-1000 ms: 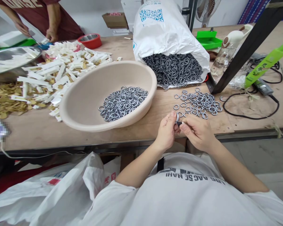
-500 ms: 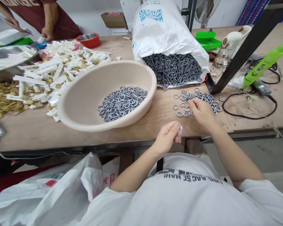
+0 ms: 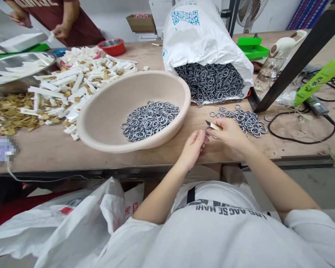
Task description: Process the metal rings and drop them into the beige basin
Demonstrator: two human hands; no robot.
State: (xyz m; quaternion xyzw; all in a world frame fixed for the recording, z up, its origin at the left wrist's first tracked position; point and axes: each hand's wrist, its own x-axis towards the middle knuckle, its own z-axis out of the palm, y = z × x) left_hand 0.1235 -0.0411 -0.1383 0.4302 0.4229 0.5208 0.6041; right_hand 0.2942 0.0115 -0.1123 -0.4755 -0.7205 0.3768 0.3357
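Over the table edge my two hands meet. My left hand (image 3: 194,144) is closed, pinching a grey metal-looking ring (image 3: 207,135) that is partly hidden by fingers. My right hand (image 3: 229,133) is closed round a small knife (image 3: 214,126) with a pale handle and a dark pointed blade aimed left; its fingers also touch the ring. Just behind my right hand lies a loose pile of the same rings (image 3: 248,121). To the left, a wide beige basin (image 3: 100,111) holds a heap of rings (image 3: 152,119). A white sack (image 3: 203,41) lies on its side, its mouth full of rings.
White strips and tan pieces (image 3: 67,82) cover the table's left, near a metal bowl (image 3: 16,83) and a red bowl (image 3: 113,47). A co-worker's hand (image 3: 60,31) works there. At right stand a slanted dark post (image 3: 296,63), a jug (image 3: 276,59) and a black cable (image 3: 296,141).
My right hand has come left from the loose rings to my left hand, and the knife now shows in it. My left hand has risen slightly. The view has shifted a little left.
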